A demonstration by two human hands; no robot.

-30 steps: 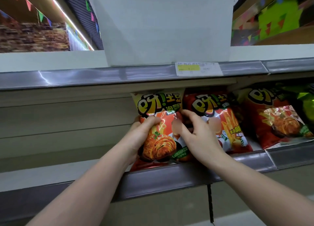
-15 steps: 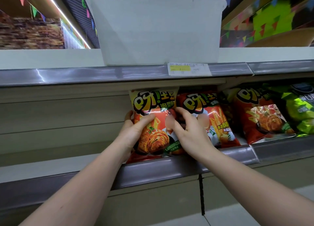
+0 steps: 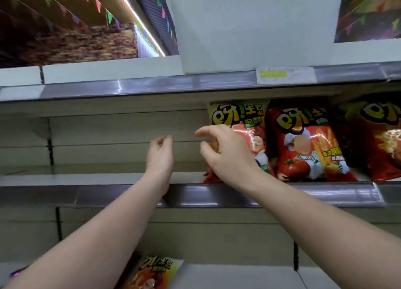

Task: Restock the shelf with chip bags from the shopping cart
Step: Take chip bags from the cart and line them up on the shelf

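A yellow-topped orange chip bag (image 3: 245,123) stands upright on the middle shelf (image 3: 217,195), leftmost in a row of bags. My right hand (image 3: 225,154) hovers in front of its left half with loosely curled fingers that hold nothing. My left hand (image 3: 160,156) hangs to the left of the bag, apart from it, fingers loosely curled and empty. A red chip bag (image 3: 308,145) stands just right of the first one. Another red bag (image 3: 377,141) follows at the right edge.
The middle shelf left of the bags is bare board (image 3: 86,178). A white plastic bin (image 3: 256,28) sits on the top shelf above a price label (image 3: 284,74). One more chip bag (image 3: 156,273) lies on the lower shelf near the bottom edge.
Both hands have let go of the yellow-topped bag and drawn back to the left. The bag stays standing on the shelf. The view has shifted left and down.
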